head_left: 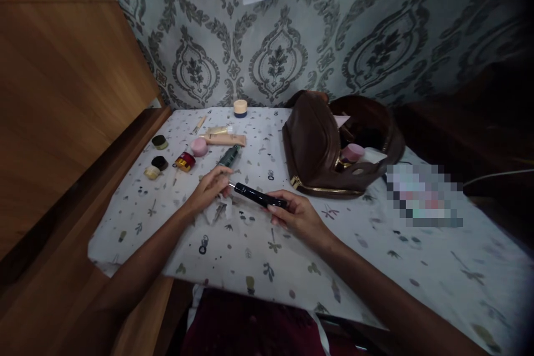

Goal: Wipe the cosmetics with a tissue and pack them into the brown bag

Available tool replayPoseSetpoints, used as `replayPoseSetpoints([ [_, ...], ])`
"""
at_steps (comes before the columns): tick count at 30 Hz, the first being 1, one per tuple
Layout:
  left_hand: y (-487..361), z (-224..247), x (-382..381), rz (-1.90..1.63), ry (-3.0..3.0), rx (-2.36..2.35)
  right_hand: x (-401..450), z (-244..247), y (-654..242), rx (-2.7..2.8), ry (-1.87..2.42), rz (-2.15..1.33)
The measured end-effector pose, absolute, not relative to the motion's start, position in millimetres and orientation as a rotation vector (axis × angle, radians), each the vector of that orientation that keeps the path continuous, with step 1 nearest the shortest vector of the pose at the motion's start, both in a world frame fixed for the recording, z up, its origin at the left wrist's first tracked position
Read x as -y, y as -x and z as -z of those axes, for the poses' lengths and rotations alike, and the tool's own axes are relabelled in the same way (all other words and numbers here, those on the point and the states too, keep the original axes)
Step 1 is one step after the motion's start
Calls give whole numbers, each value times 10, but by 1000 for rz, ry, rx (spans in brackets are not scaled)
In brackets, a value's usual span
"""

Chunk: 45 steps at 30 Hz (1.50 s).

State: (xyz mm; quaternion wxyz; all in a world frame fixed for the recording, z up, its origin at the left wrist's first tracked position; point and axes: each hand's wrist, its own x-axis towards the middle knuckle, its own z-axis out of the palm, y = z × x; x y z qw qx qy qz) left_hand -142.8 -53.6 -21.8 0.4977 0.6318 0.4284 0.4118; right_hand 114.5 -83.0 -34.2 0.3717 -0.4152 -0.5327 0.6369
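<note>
My right hand (294, 212) is closed around one end of a slim, glossy black cosmetic stick (254, 194) with small pale lettering. The stick's narrow silver end points left, into the fingers of my left hand (212, 184). A crumpled white tissue (220, 210) is pinched in my left hand and hangs below it. Whatever is at the tip of the silver end is hidden by the fingers and tissue. Just beyond my left hand lies a dark green tube (230, 156).
An open brown leather bag (312, 139) with cosmetics inside stands at the right. To the left are a pink jar (199, 147), a red-and-gold jar (185, 161), beige tubes (225, 139) and small pots. A cream-lidded jar (240, 108) stands near the wall. Something blurred (423, 192) lies right of the bag.
</note>
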Motion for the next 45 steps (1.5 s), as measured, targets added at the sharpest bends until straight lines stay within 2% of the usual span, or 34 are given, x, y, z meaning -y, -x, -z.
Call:
replayPoseSetpoints([
  [11,1401,276,529,-1021,-1605,-1172,837,336,-1135,1392,1064,-1603],
  [18,1430,179,567,-968,-1505,-957,821,397,-1147,1358,1079,-1614],
  [26,1391,204,555,-1003,-1689,-1115,846,362,-1136,1378,1071,-1619],
  [35,1482,238,528,-961,-1525,-879,859,285,-1129,1320,1101,-1621],
  [45,1480,219,533,-931,-1583,-986,863,269,-1124,1329,1110,-1620],
])
